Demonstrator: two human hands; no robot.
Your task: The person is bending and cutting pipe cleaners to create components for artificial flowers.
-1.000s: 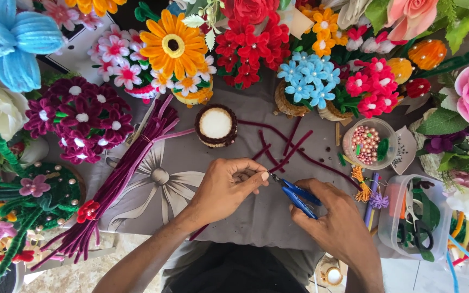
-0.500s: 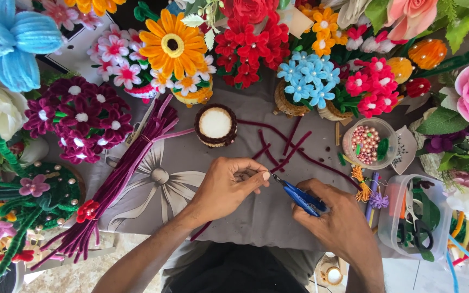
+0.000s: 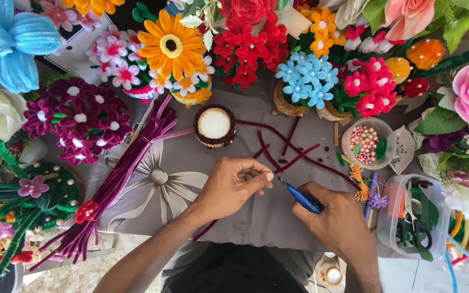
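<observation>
My left hand pinches a dark maroon pipe cleaner between thumb and fingers over a grey cloth with a flower print. The stem trails down toward my lap. My right hand grips blue-handled pliers, whose metal tip points left and meets the fingertips of my left hand. Cut maroon pipe cleaner pieces lie on the cloth just beyond both hands.
A bundle of maroon pipe cleaners lies at left. A small round brown pot sits behind my hands. A cup of pink beads and a clear box with scissors stand at right. Handmade flowers ring the work area.
Both hands stay in nearly the same spot. The left fingers have shifted slightly on the stem, and the pliers tip remains at them.
</observation>
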